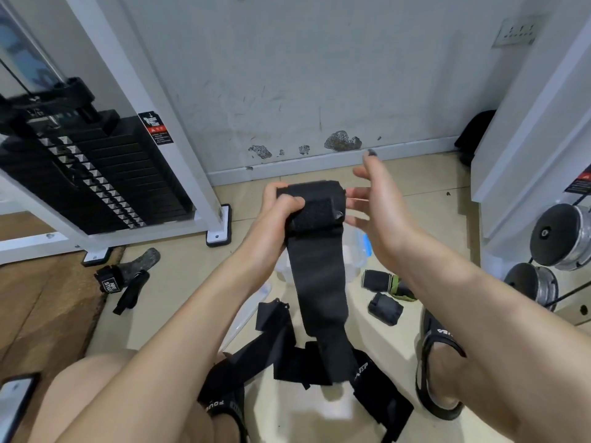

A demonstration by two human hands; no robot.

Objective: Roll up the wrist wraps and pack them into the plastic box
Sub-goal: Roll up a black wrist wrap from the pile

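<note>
Black elastic fabric fills the middle of my view: a wrist wrap (pixel 319 282), partly rolled at its top end, with the loose tail hanging down toward the tiled floor (pixel 415 180). My left hand (pixel 281 206) grips the rolled end, fingers curled over the roll and the thumb pressing its front. My right hand (pixel 374 199) is just beside the roll with its fingers spread and holding nothing; its fingertips look close to the roll's right edge, but I cannot tell whether they touch.

The plastic box (pixel 355 251) is clear and sits on the floor directly behind the hanging wrap, mostly hidden by it. Two finished rolls (pixel 383 292) lie on the floor near it, to its right, not yet inside. More unrolled black wraps (pixel 287 350) sprawl on the floor between my feet.

My judgement on doing this step well: keep the left grip firm so the turns already made do not spring loose, and bring the right hand in to guide each new turn. The tail should stay flat and square to the roll, so the edges stack evenly. Steady tension matters, since a slack roll will be bulky and may not fit the box. The fastening patch should end on the outside to hold the roll closed.
</note>
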